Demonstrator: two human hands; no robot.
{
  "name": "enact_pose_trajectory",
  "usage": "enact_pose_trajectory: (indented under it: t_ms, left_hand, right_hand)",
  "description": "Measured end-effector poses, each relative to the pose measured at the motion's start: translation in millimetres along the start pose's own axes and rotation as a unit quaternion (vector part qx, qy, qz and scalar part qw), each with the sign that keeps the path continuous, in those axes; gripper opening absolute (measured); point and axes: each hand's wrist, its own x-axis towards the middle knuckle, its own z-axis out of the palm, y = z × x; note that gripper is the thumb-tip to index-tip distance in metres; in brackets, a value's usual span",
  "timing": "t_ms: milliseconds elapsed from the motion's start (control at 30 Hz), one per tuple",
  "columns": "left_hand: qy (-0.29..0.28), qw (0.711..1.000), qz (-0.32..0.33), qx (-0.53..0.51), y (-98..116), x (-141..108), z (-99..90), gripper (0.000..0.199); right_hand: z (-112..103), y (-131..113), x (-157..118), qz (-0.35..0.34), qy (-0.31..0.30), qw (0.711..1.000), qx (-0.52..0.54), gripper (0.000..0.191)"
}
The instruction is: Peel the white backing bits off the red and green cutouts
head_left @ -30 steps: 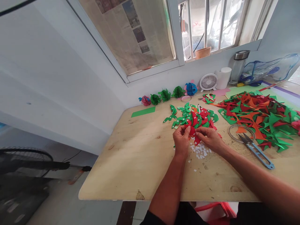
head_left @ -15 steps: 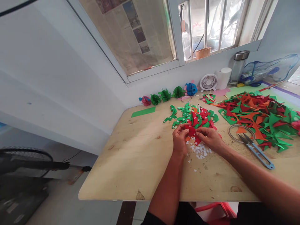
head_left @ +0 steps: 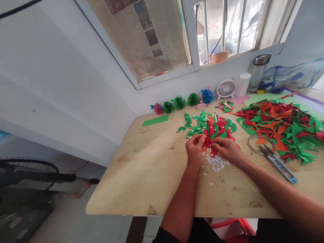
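Observation:
Pinched between thumb and fingers, a red paper piece (head_left: 208, 142) is in my left hand (head_left: 194, 147). My right hand (head_left: 227, 148) is closed at the right side of the red paper, its fingertips together; what they pinch is too small to make out. Just beyond both hands lies a pile of green and red cut shapes (head_left: 215, 128) with small white squares on them. Many small white squares (head_left: 218, 163) are scattered on the wooden table (head_left: 141, 168) between my wrists.
Blue-handled snips (head_left: 280, 165) and a clear ring (head_left: 250, 145) lie right of my right hand, before a large heap of paper scraps (head_left: 278, 125). A small fan (head_left: 226, 89), folded paper figures (head_left: 179, 102) and a green strip (head_left: 155, 120) sit further back.
My left thumb has shifted slightly up over the red paper. My right hand is nearly unmoved, and the whole view has shifted a little.

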Motion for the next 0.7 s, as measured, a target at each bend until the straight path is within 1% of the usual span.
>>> enact_pose_trajectory:
  t_ms: [167,367,433,533,600,700]
  left_hand:
    - [-0.011,0.996,-0.056,-0.064,2.6,-0.3,-0.2,0.029]
    - [-0.024,0.994,-0.083,-0.066,5.6,-1.3,0.6,0.034]
    - [-0.035,0.992,-0.096,-0.071,6.4,-0.6,-1.2,0.033]
    - [-0.064,0.984,-0.136,-0.099,8.0,1.2,-5.9,0.030]
    - [-0.080,0.976,-0.160,-0.124,9.4,1.9,-8.7,0.027]
    - [-0.092,0.969,-0.174,-0.149,12.0,1.3,-10.6,0.024]
  right_hand:
    - [0.7,-0.6,-0.4,0.005,-0.003,1.000,0.018,0.024]
    - [0.8,-2.2,-1.1,0.039,-0.004,0.995,0.091,0.027]
    - [0.2,-6.6,-1.7,0.057,-0.010,0.991,0.122,0.027]
    - [-0.3,-12.6,-2.3,0.075,-0.025,0.983,0.167,0.029]
    - [-0.2,-13.6,-2.2,0.079,-0.036,0.981,0.173,0.030]
    - [0.3,-11.1,-1.8,0.080,-0.041,0.982,0.169,0.031]
